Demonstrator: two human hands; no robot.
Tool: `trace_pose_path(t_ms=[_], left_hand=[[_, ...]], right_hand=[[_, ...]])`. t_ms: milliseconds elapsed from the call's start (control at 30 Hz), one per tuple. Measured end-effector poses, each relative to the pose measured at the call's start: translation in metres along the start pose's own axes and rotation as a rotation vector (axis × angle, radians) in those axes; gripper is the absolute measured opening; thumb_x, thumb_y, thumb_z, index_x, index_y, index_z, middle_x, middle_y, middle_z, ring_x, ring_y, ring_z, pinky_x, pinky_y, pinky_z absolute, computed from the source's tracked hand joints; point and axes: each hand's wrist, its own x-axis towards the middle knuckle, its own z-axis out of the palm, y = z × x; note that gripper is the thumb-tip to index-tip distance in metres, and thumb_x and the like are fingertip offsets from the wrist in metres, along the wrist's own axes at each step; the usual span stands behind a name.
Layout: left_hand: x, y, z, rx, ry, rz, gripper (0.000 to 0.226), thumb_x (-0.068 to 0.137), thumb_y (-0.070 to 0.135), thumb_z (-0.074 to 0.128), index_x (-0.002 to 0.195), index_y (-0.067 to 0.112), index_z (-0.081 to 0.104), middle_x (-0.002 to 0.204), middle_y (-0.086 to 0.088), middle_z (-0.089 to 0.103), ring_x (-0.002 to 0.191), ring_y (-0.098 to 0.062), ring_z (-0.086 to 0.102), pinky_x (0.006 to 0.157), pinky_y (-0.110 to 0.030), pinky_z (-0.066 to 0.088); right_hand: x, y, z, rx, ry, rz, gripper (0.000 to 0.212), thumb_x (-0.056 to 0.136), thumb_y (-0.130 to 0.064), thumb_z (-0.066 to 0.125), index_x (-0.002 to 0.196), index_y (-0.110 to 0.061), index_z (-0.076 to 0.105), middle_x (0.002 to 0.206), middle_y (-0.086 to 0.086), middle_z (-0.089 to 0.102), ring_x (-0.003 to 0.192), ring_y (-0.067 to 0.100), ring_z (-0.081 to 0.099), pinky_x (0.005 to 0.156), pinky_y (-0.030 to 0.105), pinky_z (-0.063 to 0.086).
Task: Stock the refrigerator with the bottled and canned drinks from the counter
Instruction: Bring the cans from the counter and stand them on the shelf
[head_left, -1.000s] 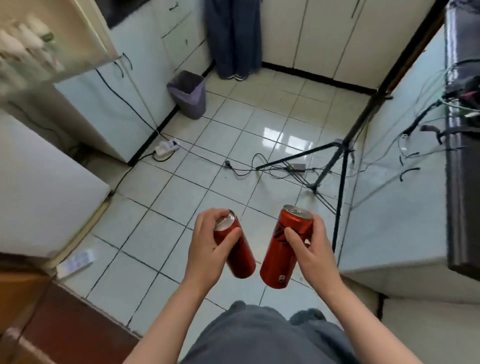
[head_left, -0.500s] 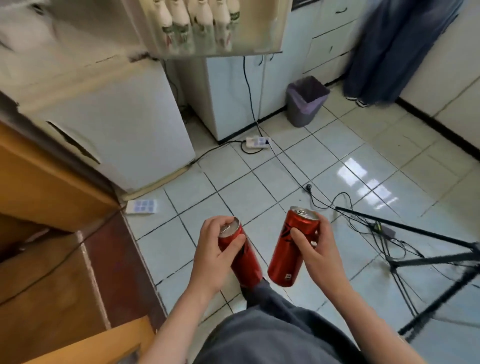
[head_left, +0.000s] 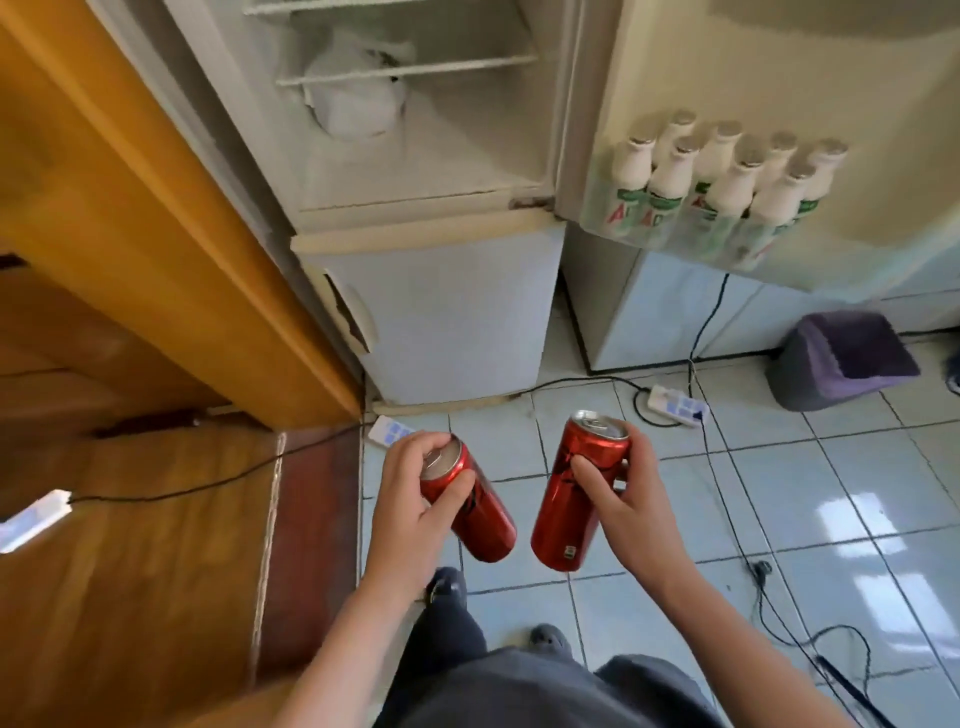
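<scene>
My left hand (head_left: 410, 514) grips a slim red can (head_left: 480, 512) near its top, the can tilted with its base toward the right. My right hand (head_left: 631, 501) holds a second slim red can (head_left: 569, 506) almost upright. Both cans hang over the tiled floor in front of the refrigerator (head_left: 441, 306). Its upper door (head_left: 779, 62) stands open to the right, and several white bottles (head_left: 727, 182) fill the door shelf. Inside the open compartment a white bag (head_left: 358, 93) lies under a wire shelf.
A wooden door frame (head_left: 171, 228) and wood floor lie to the left. A purple bin (head_left: 844, 358), two power strips (head_left: 675, 405) and black cables sit on the tiles at right. My feet (head_left: 447, 584) are below the cans.
The view has swung left and closed in on the refrigerator, whose open compartment now shows. Both hands keep the same hold on the cans.
</scene>
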Motion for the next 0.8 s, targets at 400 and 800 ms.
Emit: trace_pose_path(t_ms=[400,800], left_hand=[[0.212,-0.020,-0.112,0.019,0.088,0.062,0.038,0.085,0.013,0.067,0.110,0.036,0.051,0.119,0.012,0.048,0.109,0.007,0.047,0.087,-0.003,0.037],[0.407,0.058,-0.159,-0.032,0.054,0.306,0.037,0.078,0.031,0.066,0.112,0.034,0.054,0.115,0.018,0.053,0.112,-0.004,0.052,0.089,-0.010,0.041]], right_hand=[[0.195,-0.092,0.149,-0.022,-0.130,-0.112,0.042,0.084,-0.019,0.067,0.108,-0.046,0.045,0.105,-0.016,0.059,0.094,-0.007,0.057,0.073,0.008,0.048],[0.338,-0.207,0.193,0.054,-0.006,-0.358,0.048,0.081,-0.025,0.069,0.121,-0.039,0.044,0.108,-0.023,0.060,0.101,0.000,0.058,0.081,0.010,0.045]])
